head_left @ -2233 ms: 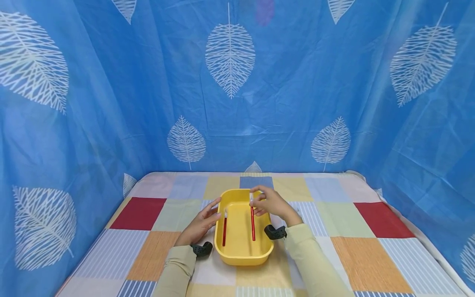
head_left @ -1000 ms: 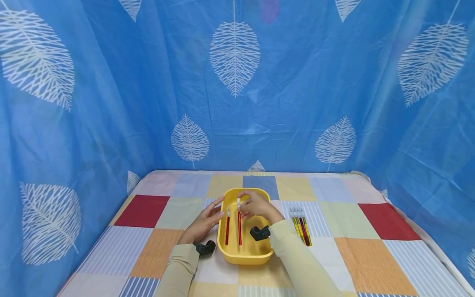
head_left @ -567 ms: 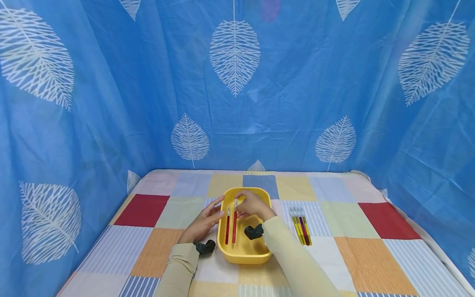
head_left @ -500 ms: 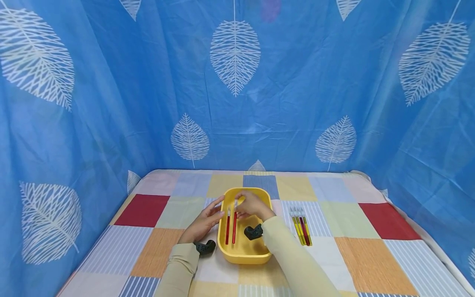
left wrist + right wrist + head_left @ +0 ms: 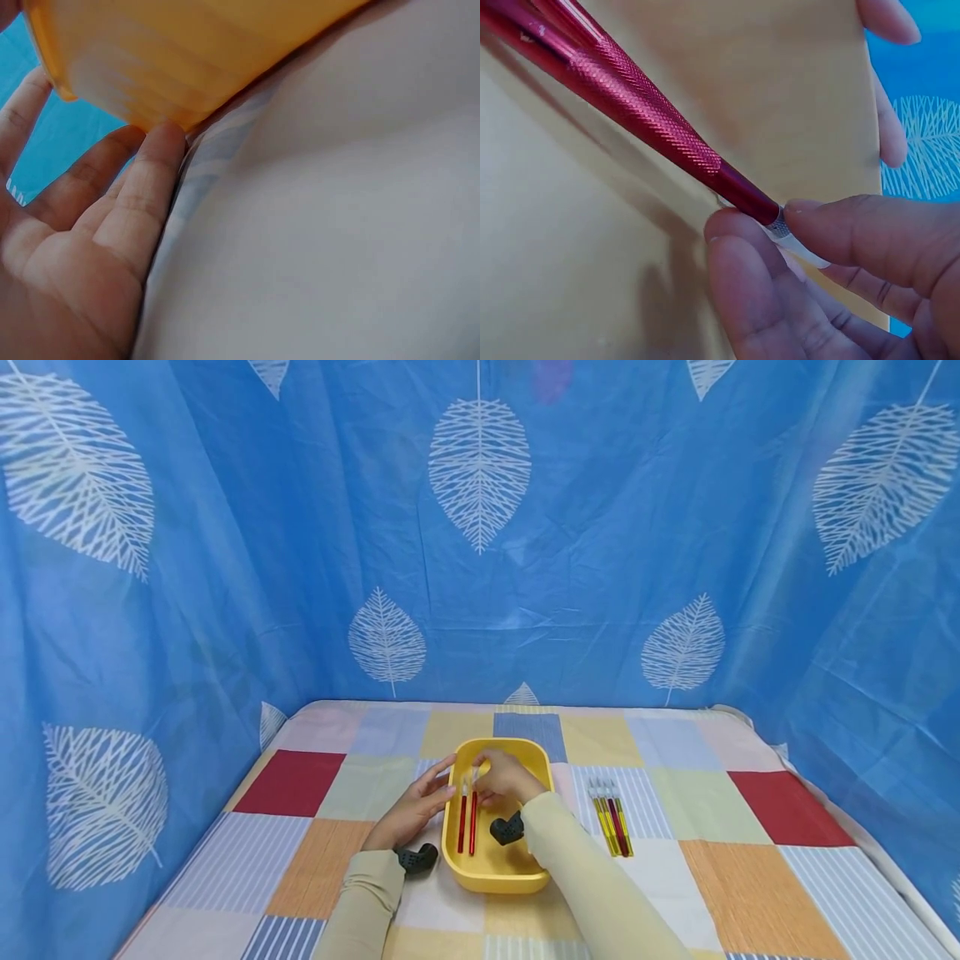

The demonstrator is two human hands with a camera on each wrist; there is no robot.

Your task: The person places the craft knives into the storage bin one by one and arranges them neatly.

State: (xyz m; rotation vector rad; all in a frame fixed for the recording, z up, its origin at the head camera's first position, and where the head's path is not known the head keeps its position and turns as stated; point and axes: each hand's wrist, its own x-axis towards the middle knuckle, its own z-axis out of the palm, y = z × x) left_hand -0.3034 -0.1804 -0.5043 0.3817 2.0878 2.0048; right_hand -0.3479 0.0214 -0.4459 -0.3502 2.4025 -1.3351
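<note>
In the head view, my right hand [image 5: 504,777] is over a yellow tray [image 5: 501,885]. Thumb and fingers pinch the capped end of a red craft knife [image 5: 473,822], beside a second red craft knife [image 5: 461,822] in the tray. The right wrist view shows the held knife's knurled red handle [image 5: 641,109] and whitish cap [image 5: 801,249], partly hidden by my fingers; the two handles overlap there. My left hand [image 5: 412,810] rests at the tray's left side, thumb at the rim. In the left wrist view its extended fingers [image 5: 150,176] touch the outer wall.
Several capped craft knives [image 5: 611,818], yellow and dark red, lie in a row on the patchwork tablecloth [image 5: 727,893] right of the tray. A blue leaf-patterned curtain [image 5: 585,568] encloses the table at the back and sides.
My right hand has carried its red craft knife leftward across the tray, close beside the other red one. The row of knives on the right has come into view. My left hand stays at the tray.
</note>
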